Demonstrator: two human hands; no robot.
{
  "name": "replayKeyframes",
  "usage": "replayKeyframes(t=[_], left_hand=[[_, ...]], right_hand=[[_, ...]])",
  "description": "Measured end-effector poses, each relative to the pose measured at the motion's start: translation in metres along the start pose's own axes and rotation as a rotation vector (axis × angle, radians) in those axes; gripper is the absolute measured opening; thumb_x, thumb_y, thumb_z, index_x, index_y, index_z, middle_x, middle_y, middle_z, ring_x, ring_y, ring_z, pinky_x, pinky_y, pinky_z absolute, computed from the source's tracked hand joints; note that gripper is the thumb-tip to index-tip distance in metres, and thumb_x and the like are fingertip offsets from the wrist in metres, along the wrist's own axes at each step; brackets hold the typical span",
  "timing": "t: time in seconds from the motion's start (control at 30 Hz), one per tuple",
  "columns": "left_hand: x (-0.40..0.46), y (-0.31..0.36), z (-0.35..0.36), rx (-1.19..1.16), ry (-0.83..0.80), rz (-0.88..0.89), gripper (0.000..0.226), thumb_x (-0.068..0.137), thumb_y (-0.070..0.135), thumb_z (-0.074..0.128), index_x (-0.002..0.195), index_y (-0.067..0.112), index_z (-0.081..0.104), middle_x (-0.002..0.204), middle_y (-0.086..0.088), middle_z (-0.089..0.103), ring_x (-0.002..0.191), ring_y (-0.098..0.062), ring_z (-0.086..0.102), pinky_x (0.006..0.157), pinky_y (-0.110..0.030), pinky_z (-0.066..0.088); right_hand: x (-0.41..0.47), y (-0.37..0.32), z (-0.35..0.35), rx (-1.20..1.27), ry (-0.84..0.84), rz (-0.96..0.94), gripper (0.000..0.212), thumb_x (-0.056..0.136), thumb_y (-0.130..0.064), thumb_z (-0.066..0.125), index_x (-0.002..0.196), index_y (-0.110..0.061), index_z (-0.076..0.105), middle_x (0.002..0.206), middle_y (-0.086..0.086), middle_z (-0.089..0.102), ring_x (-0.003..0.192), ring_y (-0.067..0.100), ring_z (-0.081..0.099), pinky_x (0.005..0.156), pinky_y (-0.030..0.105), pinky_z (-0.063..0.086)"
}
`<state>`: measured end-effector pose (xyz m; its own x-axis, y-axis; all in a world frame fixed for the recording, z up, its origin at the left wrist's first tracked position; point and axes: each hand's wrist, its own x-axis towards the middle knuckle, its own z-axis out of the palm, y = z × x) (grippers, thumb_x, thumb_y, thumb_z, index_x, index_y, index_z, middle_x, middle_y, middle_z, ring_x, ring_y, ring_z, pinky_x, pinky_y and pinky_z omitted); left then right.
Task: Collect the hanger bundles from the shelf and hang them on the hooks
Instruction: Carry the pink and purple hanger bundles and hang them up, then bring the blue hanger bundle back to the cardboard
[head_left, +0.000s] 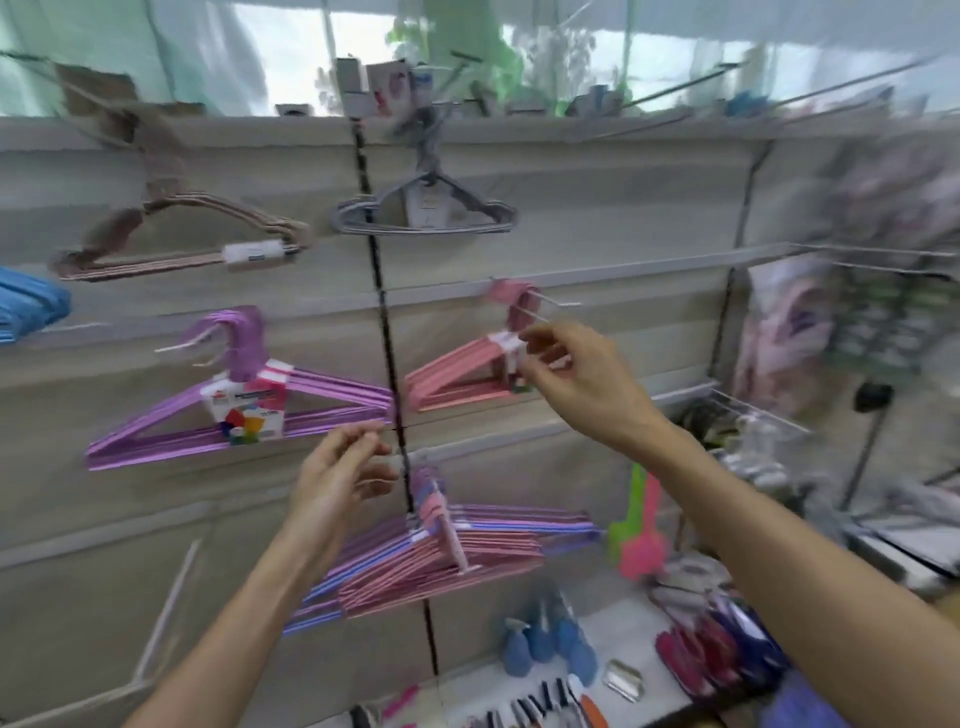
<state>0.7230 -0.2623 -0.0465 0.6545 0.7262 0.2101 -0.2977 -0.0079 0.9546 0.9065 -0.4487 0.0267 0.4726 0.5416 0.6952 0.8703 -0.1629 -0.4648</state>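
Two hands: both are raised to the wall display, and the view is blurred with motion.
Right hand (576, 374): its grip is at the white band of the pink hanger bundle (457, 376), fingertips curled at the band; it appears to pinch it, though blur makes the contact uncertain.
Pink hanger bundle: its hook tops sit over the metal hook (545, 306) on the wall, so it looks hung or nearly so, tilted with its left end low.
Left hand (337, 473): fingers loosely curled, grasping nothing, just below the right tip of the purple hanger bundle (234, 410), which already hangs from its own peg.
Lower peg: a mixed pink and purple stack (441, 551) hangs beneath the hands.
Other bundles: brown bundle (171, 244) and grey bundle (426, 208) hang higher up.
Shelf (613, 654): small goods lie on it below; I see no hanger bundle there.
Risk: if the hook tops are not fully over the metal hook when the grip lets go, the tilted bundle could slide off the open end and fall onto the stack below.
Second risk: the left hand could nudge the purple bundle and set it swinging off its peg.
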Motion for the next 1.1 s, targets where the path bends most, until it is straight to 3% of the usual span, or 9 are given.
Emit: replayKeyframes(t=[0.1, 0.23, 0.43, 0.6, 0.73, 0.93, 1.1], left_hand=[[-0.013, -0.015, 0.071, 0.071, -0.157, 0.021, 0.017, 0.099, 0.004, 0.050, 0.100, 0.013, 0.064, 0.081, -0.006, 0.062, 0.059, -0.015, 0.063, 0.058, -0.025, 0.052], [-0.030, -0.035, 0.156, 0.126, -0.380, 0.010, 0.018, 0.099, 0.005, 0.052, 0.102, 0.014, 0.067, 0.085, -0.007, 0.063, 0.071, -0.023, 0.064, 0.069, -0.034, 0.054], [-0.048, -0.061, 0.270, 0.087, -0.629, -0.041, 0.017, 0.098, 0.007, 0.053, 0.102, 0.014, 0.069, 0.082, -0.005, 0.066, 0.073, -0.025, 0.064, 0.072, -0.037, 0.053], [-0.061, -0.082, 0.358, 0.072, -0.801, -0.022, 0.015, 0.099, 0.005, 0.053, 0.103, 0.009, 0.067, 0.079, -0.006, 0.065, 0.068, -0.022, 0.062, 0.071, -0.038, 0.051], [-0.061, -0.100, 0.425, 0.050, -0.929, -0.025, 0.014, 0.098, 0.006, 0.054, 0.102, 0.011, 0.067, 0.076, -0.001, 0.065, 0.066, -0.019, 0.063, 0.074, -0.042, 0.049], [-0.041, -0.122, 0.526, 0.019, -1.080, -0.005, 0.014, 0.098, 0.010, 0.056, 0.102, 0.014, 0.068, 0.078, -0.001, 0.066, 0.073, -0.022, 0.064, 0.065, -0.028, 0.054], [-0.016, -0.138, 0.602, 0.023, -1.180, -0.006, 0.014, 0.098, 0.011, 0.057, 0.104, 0.015, 0.069, 0.084, -0.007, 0.067, 0.072, -0.018, 0.066, 0.066, -0.025, 0.056]], right_hand=[[-0.030, 0.028, -0.069, -0.048, 0.070, 0.098, 0.025, 0.090, -0.021, 0.069, 0.114, -0.015, 0.069, 0.101, -0.001, 0.070, 0.086, 0.012, 0.063, 0.076, 0.007, 0.043], [-0.073, 0.062, -0.148, -0.160, 0.159, 0.210, 0.023, 0.090, -0.024, 0.069, 0.113, -0.018, 0.069, 0.097, -0.004, 0.069, 0.085, 0.013, 0.064, 0.078, 0.015, 0.048], [-0.133, 0.106, -0.238, -0.306, 0.260, 0.368, 0.022, 0.092, -0.022, 0.068, 0.112, -0.014, 0.069, 0.095, -0.004, 0.066, 0.084, 0.011, 0.062, 0.071, 0.003, 0.040], [-0.170, 0.138, -0.297, -0.407, 0.321, 0.481, 0.021, 0.095, -0.029, 0.064, 0.111, -0.017, 0.066, 0.097, -0.003, 0.066, 0.086, 0.012, 0.062, 0.074, 0.018, 0.047], [-0.187, 0.165, -0.338, -0.497, 0.382, 0.553, 0.020, 0.095, -0.026, 0.064, 0.111, -0.015, 0.067, 0.093, -0.004, 0.065, 0.081, 0.006, 0.060, 0.066, 0.005, 0.039], [-0.184, 0.219, -0.393, -0.598, 0.454, 0.629, 0.022, 0.095, -0.025, 0.064, 0.113, -0.014, 0.067, 0.097, -0.004, 0.067, 0.084, 0.009, 0.061, 0.067, 0.005, 0.041], [-0.165, 0.270, -0.426, -0.649, 0.487, 0.675, 0.019, 0.095, -0.025, 0.064, 0.111, -0.016, 0.067, 0.098, -0.004, 0.066, 0.087, 0.011, 0.062, 0.073, 0.018, 0.050]])
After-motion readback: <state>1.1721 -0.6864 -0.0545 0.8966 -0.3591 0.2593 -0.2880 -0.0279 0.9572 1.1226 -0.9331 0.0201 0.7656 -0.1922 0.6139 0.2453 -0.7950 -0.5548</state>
